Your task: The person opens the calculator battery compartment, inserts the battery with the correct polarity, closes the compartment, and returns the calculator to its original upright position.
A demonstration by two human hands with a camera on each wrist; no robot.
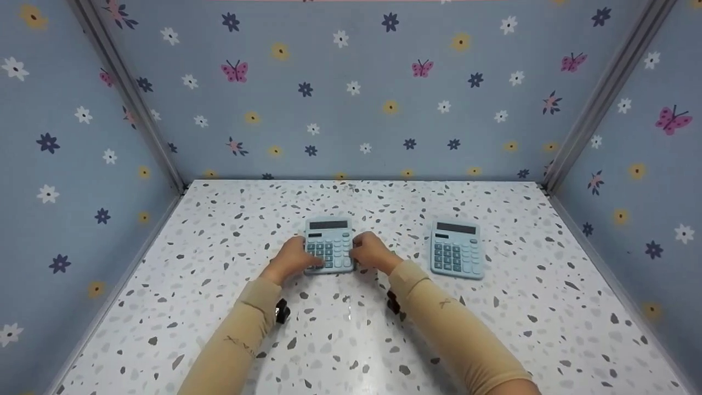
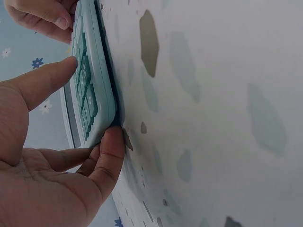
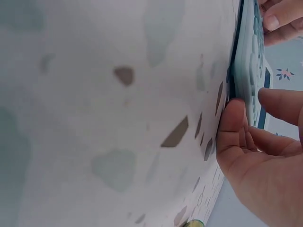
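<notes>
A light blue calculator [image 1: 330, 225] lies on the speckled white tabletop, its dark display toward the back wall. My left hand [image 1: 292, 256] grips its left side; in the left wrist view the thumb [image 2: 52, 78] presses on the keys while the other fingers curl at the edge and underside. On the opposite side, my right hand [image 1: 374, 251] holds the right edge, with the thumb [image 3: 279, 101] on top and fingertips by the lower edge in the right wrist view. Both wrist views show a thin dark gap beneath the calculator [image 3: 246, 71].
A second, matching light blue calculator [image 1: 456, 249] lies slightly turned to the right of my right hand. Blue panels [image 1: 362, 66] printed with flowers and butterflies stand at the back and both sides. A small yellow-green round thing [image 3: 194, 223] shows at the right wrist view's lower edge.
</notes>
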